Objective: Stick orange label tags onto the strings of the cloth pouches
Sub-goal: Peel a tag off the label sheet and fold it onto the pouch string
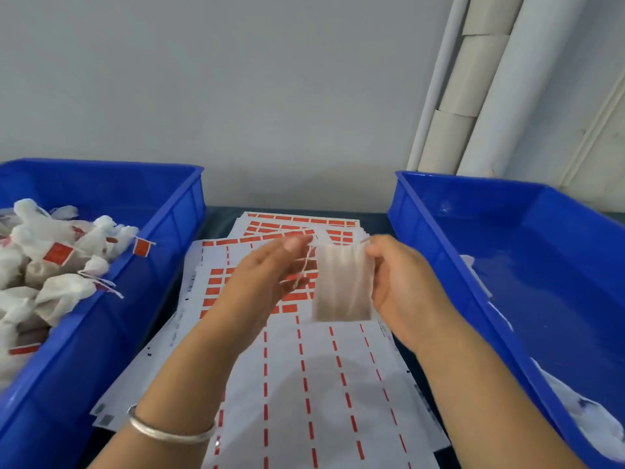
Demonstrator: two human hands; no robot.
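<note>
- The table (216, 218) carries two blue plastic bins with a stack of label sheets between them. The left bin (162, 238), at the table's left edge, is heaped with filled pouches (64, 289), several already wearing an orange tag (58, 253). The right bin (439, 231), at the right edge, shows only pale fabric along its near wall; a pouch put back there untagged would probably go unnoticed.
- The label sheets (321, 384) lie fanned from the table's middle toward its far edge. The near part of the top sheet is stripped to dashed red lines, and the remaining orange labels (216, 282) sit further back, partly under the hands. Reaching there blind could lift two labels or crease one.
- The right hand (402, 282) holds a flat cloth pouch (341, 286) up over the sheets, fingers curled round its right edge and thumb pinching the top corner. The pouch hangs loose, so a slack pinch would likely drop it.
- The left hand (267, 275) pinches the drawstring (304, 269) near the pouch's top left corner; its other fingers look loosely extended, though motion blur hides the detail. No label is on the string yet.
- The string is thin and twisted; if it swings while a label is folded round it, the adhesive halves may meet crooked or catch the cloth.
</note>
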